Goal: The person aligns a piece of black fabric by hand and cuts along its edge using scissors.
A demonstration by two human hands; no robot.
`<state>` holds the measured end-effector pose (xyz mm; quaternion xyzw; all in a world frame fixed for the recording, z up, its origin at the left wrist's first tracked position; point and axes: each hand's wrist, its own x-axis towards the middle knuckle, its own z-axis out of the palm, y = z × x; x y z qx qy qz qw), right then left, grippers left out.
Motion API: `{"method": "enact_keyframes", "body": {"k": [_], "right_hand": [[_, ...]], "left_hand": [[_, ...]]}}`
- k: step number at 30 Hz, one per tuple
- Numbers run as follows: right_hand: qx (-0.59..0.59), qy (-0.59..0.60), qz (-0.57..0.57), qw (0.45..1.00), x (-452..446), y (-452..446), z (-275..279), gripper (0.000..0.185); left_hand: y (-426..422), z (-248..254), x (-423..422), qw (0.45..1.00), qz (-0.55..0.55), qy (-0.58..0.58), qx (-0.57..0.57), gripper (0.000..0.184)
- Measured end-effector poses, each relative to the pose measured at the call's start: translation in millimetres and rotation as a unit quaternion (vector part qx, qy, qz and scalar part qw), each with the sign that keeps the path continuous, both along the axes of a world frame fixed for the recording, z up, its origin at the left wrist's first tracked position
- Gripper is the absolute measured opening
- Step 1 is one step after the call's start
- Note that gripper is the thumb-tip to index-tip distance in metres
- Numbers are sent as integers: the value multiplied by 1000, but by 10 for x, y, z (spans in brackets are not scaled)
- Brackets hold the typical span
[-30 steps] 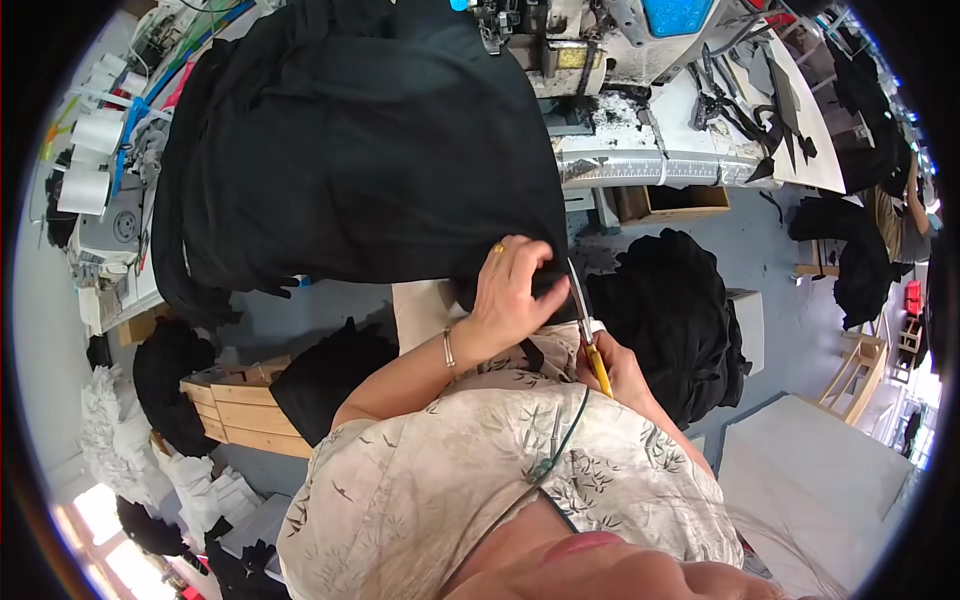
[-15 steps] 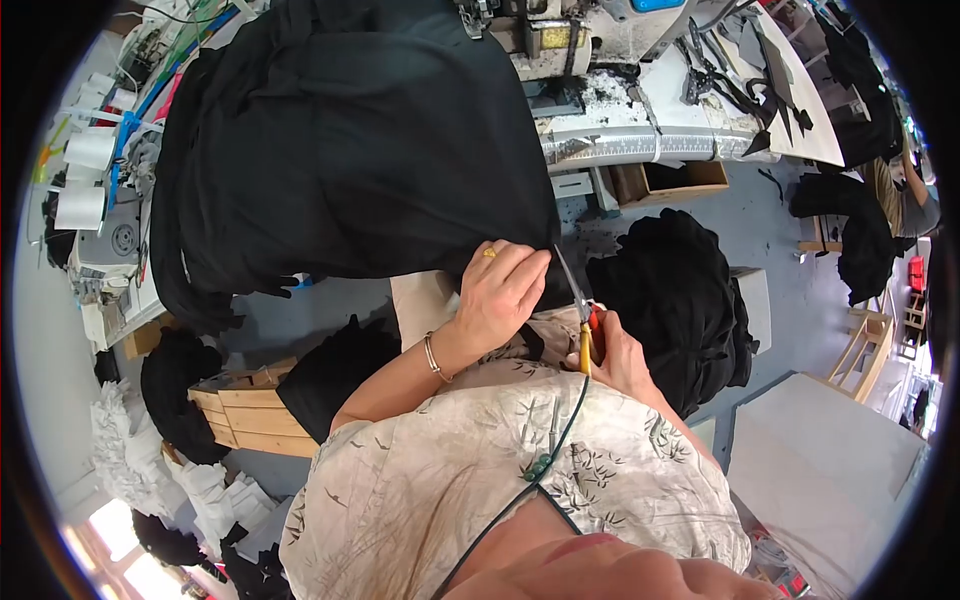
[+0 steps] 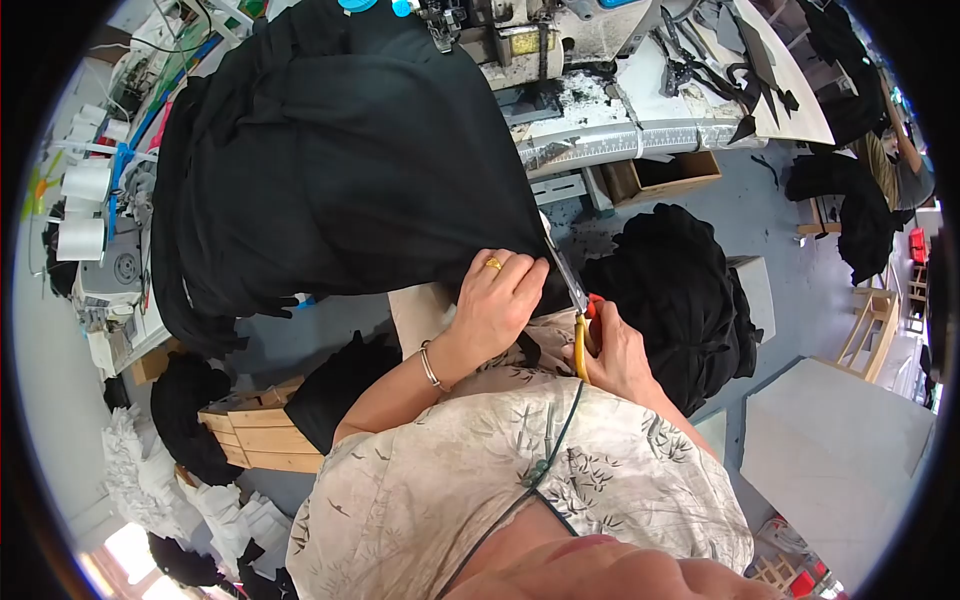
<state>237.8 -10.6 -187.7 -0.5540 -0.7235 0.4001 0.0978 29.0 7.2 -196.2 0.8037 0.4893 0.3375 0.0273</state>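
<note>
Black fabric (image 3: pixel 330 170) spreads from the sewing machine towards me, its right edge running down to my hands. My left hand (image 3: pixel 497 305) is closed on the near right corner of this cloth, fingers pinching it. Scissors (image 3: pixel 570 280) with yellow and red handles are gripped in my right hand (image 3: pixel 620 350), beside and a little below the left one. Their blades point up and away, lying along the cloth's right edge, close to my left fingertips. Part of the handles is hidden by my right fingers.
A sewing machine (image 3: pixel 520 50) stands on the worktable beyond the cloth; a ruler strip (image 3: pixel 640 138) runs along the table's edge. More tools (image 3: pixel 700 75) lie there. A black fabric pile (image 3: pixel 680 310) is at right, a wooden crate (image 3: pixel 265 440) at left. Another person (image 3: pixel 905 170) is far right.
The scissors' blades now reach further up along the cloth's edge, and the yellow handle loop stands further out. My left hand still pinches the cloth. The view has shifted slightly.
</note>
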Motion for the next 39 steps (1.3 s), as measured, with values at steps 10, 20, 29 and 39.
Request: {"method": "enact_keyframes", "body": {"k": [10,20,29,39], "right_hand": [[3,-37,9,999,52,71,34,58],[49,37,-21,998,92,-79,-161,54],[1,29,-28,999,55,-140,-145,54],[5,25,-50,998,-27,-37,-105,63]], "left_hand": [[-2,-10,-13,1000,-6,12,5,26],[-66,11,185,993,97,-50,-42,27],[89,-165,149,997,34,-8,71,21],[82,-36,125,999,18,-6,39,23]]}}
